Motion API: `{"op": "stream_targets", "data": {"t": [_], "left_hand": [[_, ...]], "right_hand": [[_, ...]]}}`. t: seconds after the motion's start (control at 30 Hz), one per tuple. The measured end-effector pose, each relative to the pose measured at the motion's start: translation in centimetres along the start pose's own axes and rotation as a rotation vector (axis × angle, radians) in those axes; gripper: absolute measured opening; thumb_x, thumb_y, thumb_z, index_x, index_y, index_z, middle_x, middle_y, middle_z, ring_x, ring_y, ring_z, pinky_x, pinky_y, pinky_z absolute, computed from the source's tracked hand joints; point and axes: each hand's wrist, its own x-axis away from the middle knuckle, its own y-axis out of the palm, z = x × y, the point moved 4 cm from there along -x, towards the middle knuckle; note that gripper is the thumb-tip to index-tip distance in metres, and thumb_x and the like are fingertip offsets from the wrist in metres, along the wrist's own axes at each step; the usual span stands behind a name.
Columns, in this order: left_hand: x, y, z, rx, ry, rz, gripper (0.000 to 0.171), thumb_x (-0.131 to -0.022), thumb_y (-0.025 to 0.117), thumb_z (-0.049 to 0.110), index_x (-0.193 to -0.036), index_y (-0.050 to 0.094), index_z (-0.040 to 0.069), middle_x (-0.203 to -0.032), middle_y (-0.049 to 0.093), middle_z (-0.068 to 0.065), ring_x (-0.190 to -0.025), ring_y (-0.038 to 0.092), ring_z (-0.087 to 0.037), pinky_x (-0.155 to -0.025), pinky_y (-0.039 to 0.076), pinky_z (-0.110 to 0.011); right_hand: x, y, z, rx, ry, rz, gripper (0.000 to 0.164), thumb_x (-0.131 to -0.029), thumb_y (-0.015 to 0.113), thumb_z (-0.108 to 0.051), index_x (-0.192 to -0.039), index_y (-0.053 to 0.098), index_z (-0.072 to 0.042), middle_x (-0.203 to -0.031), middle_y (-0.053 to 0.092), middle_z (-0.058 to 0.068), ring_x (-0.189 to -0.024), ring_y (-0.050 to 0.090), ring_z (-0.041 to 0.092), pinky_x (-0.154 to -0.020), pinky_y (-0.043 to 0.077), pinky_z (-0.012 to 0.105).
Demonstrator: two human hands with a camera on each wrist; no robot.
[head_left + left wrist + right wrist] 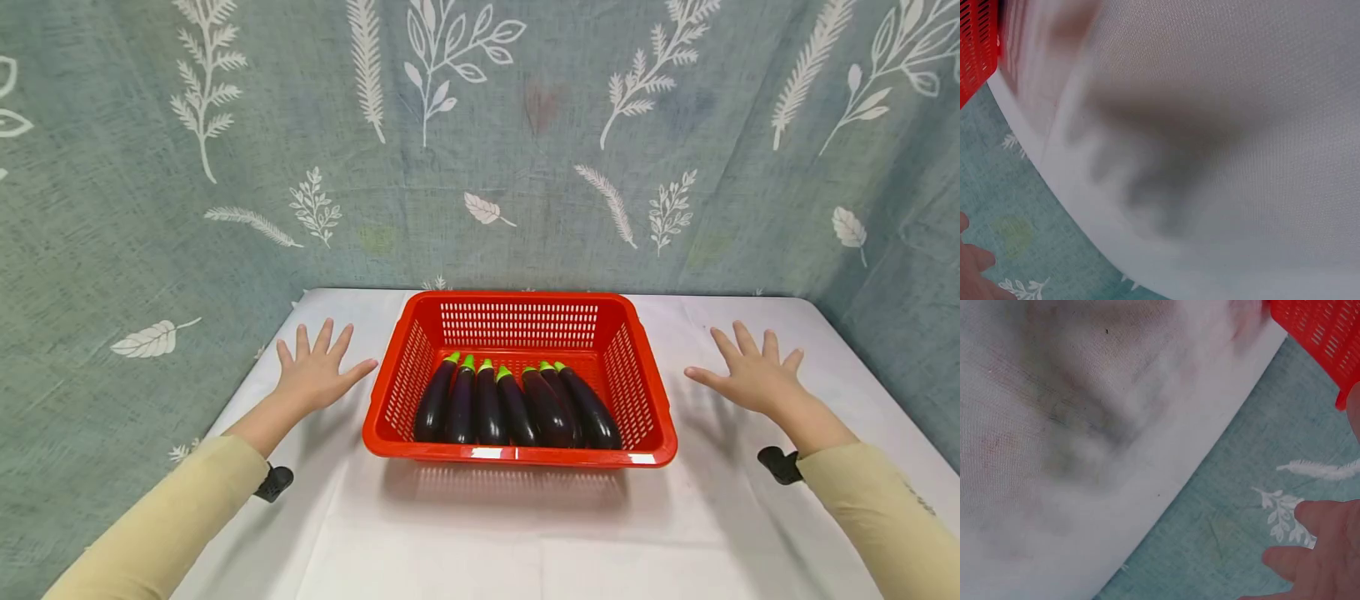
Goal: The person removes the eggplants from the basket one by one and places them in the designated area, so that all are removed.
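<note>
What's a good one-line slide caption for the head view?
Both hands, open and empty, flank a red basket of seven eggplants on a white tabletop.

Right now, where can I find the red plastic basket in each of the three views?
Head: red plastic basket, centre, slightly below the middle.
Left wrist: only part of the basket, upper-left corner.
Right wrist: only part of it, upper-right corner.
Shared landmark: leaf-print fabric.

Texts: none was readable | labels, brands: none could be read | numbers, signs: none could be read
</note>
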Motion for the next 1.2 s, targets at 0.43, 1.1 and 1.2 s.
{"op": "stream_targets", "data": {"t": [0.43, 1.1, 1.2], "left_hand": [[0.4, 0.3, 0.0, 0.035, 0.023, 0.015, 0.091, -0.084, 0.028, 0.072, -0.147, 0.012, 0.007, -0.148, 0.008, -0.027, -0.129, -0.009, -0.057, -0.096, -0.013, -0.070], [1.7, -0.5, 3.9, 0.131, 0.170, 0.095, 0.078, -0.087, 0.044, 0.059, -0.145, 0.024, 0.011, -0.144, 0.031, -0.020, -0.129, 0.018, -0.053, -0.102, 0.002, -0.067], [1.5, -0.5, 4.0, 0.130, 0.198, 0.113, 0.076, -0.087, 0.047, 0.056, -0.144, 0.026, 0.010, -0.142, 0.034, -0.020, -0.128, 0.022, -0.052, -0.103, 0.007, -0.067]], "right_hand": [[0.1, 0.2, -1.1, 0.030, -0.049, 0.029, 0.095, -0.081, 0.040, -0.071, -0.144, 0.017, -0.003, -0.144, 0.008, 0.034, -0.123, 0.003, 0.064, -0.090, -0.001, 0.078], [0.6, -2.7, -4.6, 0.015, -0.242, 0.125, 0.083, -0.085, 0.054, -0.053, -0.142, 0.024, -0.001, -0.142, 0.019, 0.032, -0.122, 0.022, 0.057, -0.097, 0.020, 0.069], [0.5, -3.3, -5.2, -0.003, -0.278, 0.134, 0.082, -0.085, 0.056, -0.050, -0.142, 0.026, 0.000, -0.142, 0.020, 0.032, -0.123, 0.023, 0.055, -0.098, 0.022, 0.066]]}}
